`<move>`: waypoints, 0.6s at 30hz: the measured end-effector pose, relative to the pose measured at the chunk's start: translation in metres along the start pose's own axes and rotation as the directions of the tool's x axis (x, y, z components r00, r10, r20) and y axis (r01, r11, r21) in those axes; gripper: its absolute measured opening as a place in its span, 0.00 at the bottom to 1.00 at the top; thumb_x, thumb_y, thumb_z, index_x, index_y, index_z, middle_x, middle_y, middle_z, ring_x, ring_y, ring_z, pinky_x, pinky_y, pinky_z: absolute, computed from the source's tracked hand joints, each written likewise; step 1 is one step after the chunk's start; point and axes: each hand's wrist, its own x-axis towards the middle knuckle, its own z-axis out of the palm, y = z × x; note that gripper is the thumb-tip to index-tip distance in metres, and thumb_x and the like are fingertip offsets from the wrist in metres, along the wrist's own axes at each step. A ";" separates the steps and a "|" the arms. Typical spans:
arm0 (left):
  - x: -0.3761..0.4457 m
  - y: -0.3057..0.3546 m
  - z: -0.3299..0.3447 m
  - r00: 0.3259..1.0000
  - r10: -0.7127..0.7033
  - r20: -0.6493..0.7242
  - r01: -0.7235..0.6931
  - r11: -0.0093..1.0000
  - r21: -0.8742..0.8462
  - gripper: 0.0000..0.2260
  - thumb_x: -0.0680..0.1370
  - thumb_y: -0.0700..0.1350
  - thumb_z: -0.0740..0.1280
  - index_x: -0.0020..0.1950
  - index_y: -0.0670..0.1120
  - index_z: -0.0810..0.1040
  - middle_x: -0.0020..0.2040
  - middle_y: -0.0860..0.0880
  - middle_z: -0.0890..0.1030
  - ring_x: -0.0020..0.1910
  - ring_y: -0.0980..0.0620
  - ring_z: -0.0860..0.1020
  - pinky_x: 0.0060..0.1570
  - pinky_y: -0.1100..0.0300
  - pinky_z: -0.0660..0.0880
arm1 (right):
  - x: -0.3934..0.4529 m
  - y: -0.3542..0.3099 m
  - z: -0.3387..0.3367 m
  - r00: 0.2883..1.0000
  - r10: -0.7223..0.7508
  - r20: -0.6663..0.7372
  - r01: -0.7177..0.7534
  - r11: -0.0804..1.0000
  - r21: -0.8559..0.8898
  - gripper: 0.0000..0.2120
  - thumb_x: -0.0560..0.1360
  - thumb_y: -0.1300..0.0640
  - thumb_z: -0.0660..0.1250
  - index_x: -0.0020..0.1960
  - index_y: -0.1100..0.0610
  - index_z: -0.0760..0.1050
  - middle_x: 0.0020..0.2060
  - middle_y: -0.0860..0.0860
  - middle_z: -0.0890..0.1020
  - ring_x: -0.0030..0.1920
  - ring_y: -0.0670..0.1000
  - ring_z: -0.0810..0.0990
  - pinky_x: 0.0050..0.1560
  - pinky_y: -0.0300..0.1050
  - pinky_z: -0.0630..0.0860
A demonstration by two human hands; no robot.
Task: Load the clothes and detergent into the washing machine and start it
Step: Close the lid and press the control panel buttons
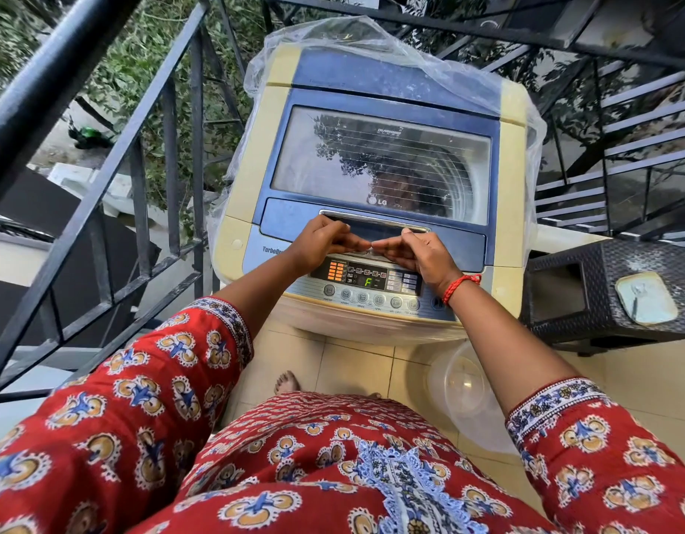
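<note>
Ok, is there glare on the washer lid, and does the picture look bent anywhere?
Head view: the glass lid mirrors tree branches and sky, so the drum beneath shows only partly; the railing and stairs bow outward at the edges, wide-angle distortion; light is soft daylight without hard shadows; the panel glows legibly below both hands.

The cream and blue plastic washing machine [375,156] looks smooth but dusty and dulled, its transparent lid window [379,163] glossy and reflective. A thin crinkled clear plastic sheet [371,36] drapes behind it, shiny at the folds. The chrome-look lid handle [373,221] gleams. The black painted metal railing [102,156] is matt and scuffed. The dark woven-textured plastic stool [611,291] looks rough. The red printed cloth sleeves [152,383] are soft and matt. Cream floor tiles [356,368] are smooth, faintly glossy.
</note>
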 end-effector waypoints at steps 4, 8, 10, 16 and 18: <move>0.001 -0.001 0.000 1.000 -0.002 -0.004 0.002 1.000 -0.011 0.17 0.82 0.38 0.54 0.44 0.29 0.78 0.48 0.36 0.84 0.50 0.42 0.83 0.56 0.53 0.78 | 0.000 0.000 -0.001 1.000 -0.001 0.006 0.000 1.000 0.008 0.22 0.84 0.56 0.50 0.55 0.67 0.80 0.52 0.60 0.84 0.55 0.53 0.83 0.55 0.39 0.78; 0.001 -0.002 -0.001 1.000 -0.002 0.005 0.002 1.000 -0.007 0.18 0.81 0.38 0.54 0.43 0.30 0.79 0.44 0.42 0.86 0.50 0.42 0.83 0.57 0.52 0.78 | 0.001 0.000 -0.001 1.000 0.003 0.010 -0.003 1.000 0.015 0.22 0.84 0.56 0.50 0.55 0.66 0.80 0.51 0.60 0.84 0.55 0.54 0.83 0.56 0.40 0.78; 0.001 -0.001 0.000 1.000 -0.001 0.004 0.001 1.000 -0.011 0.17 0.81 0.38 0.54 0.42 0.31 0.79 0.44 0.41 0.85 0.51 0.41 0.83 0.57 0.51 0.78 | 0.001 0.000 -0.001 1.000 0.000 0.010 0.000 1.000 0.012 0.22 0.84 0.56 0.50 0.55 0.66 0.80 0.51 0.60 0.84 0.55 0.54 0.83 0.55 0.39 0.78; 0.000 0.000 0.000 1.000 0.003 -0.002 -0.003 1.000 -0.009 0.18 0.82 0.38 0.53 0.43 0.29 0.78 0.48 0.35 0.83 0.51 0.40 0.82 0.58 0.50 0.78 | 0.001 0.000 -0.001 1.000 -0.001 0.012 0.001 1.000 0.014 0.22 0.84 0.56 0.50 0.55 0.66 0.80 0.52 0.60 0.84 0.56 0.54 0.82 0.57 0.41 0.78; 0.000 -0.001 0.000 1.000 0.001 -0.001 -0.001 1.000 -0.009 0.17 0.82 0.38 0.53 0.43 0.30 0.78 0.48 0.34 0.83 0.51 0.40 0.82 0.57 0.50 0.78 | 0.001 0.000 -0.002 1.000 0.003 0.013 -0.004 1.000 0.015 0.22 0.84 0.55 0.50 0.55 0.67 0.80 0.52 0.61 0.84 0.56 0.55 0.82 0.56 0.40 0.78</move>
